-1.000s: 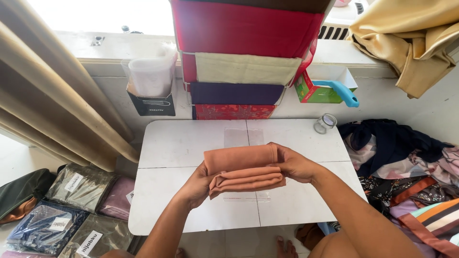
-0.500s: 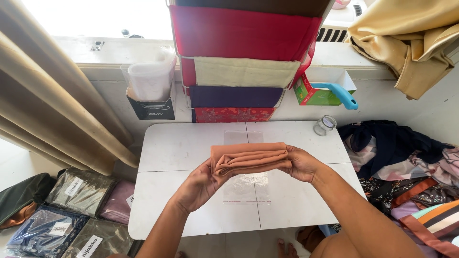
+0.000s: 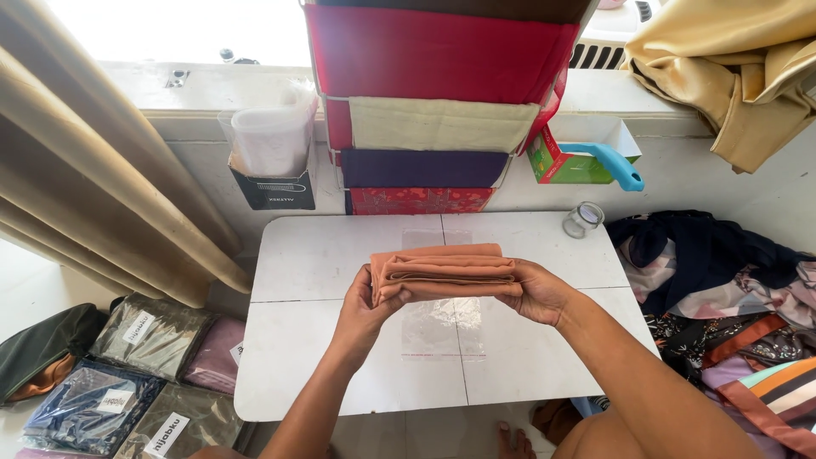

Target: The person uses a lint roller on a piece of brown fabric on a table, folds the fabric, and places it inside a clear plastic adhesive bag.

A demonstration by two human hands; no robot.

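I hold a folded orange cloth (image 3: 444,270) level above a small white folding table (image 3: 306,357). My left hand (image 3: 364,313) grips its left end, thumb on the front edge. At the right end, my right hand (image 3: 537,291) pinches the stacked folds. A clear plastic sleeve (image 3: 442,327) lies flat on the table under the cloth, partly hidden by it.
Stacked cloth-covered boxes (image 3: 433,110) stand behind the table, with a small glass jar (image 3: 583,219) at the table's back right. Bagged folded cloths (image 3: 127,374) lie on the floor at left. A heap of mixed fabrics (image 3: 731,289) sits at right, and a curtain (image 3: 93,170) hangs at left.
The cloth has been folded over into a narrower, thicker bundle and lifted slightly. Both hands have shifted to its ends.
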